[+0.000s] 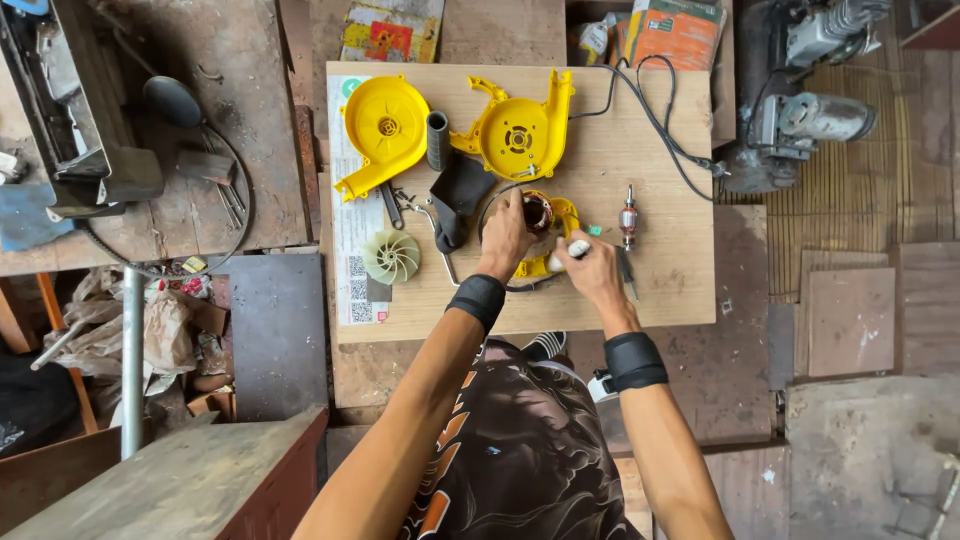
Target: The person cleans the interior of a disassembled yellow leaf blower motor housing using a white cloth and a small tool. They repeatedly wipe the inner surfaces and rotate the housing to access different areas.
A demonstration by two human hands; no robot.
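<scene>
My left hand (507, 235) clenches the yellow motor housing (545, 225) at the bench (660, 290) centre; my right hand (590, 268) grips a white tool (572, 252) against it. Already taken off: two yellow shells (385, 130) at eleven o'clock, fan (390, 256) at nine, rotor (628, 218) at three.

Yellow housing halves (515, 130), pale green fan (390, 256) (ribbed), black wristbands (634, 360), black cord (650, 115)

Repair workshop, worn wooden benches (230, 120), power tools (810, 120), dismantled yellow blower housings (385, 130)
</scene>
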